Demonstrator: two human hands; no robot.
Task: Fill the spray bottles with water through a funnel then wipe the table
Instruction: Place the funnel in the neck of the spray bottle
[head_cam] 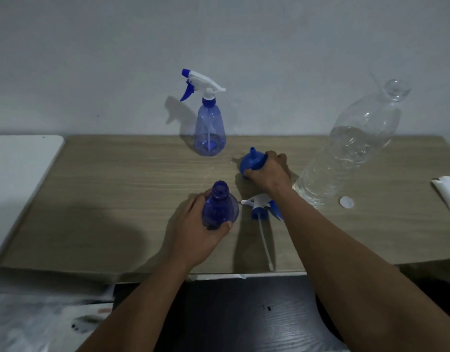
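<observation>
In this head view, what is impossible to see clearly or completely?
Head view only:
Funnel: right hand covers its wide end.
Loose sprayer head: right forearm hides one side.
White folded thing: cut by right edge; cloth or paper unclear.
Open spray bottle: left hand covers its base; water level unclear.

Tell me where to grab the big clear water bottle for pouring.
Grip the water bottle around its contoured lower body, coming in sideways from the near side. It stands on its base, uncapped and partly full, so a low wrap-around hold where the weight sits likely keeps the open mouth steady.
</observation>
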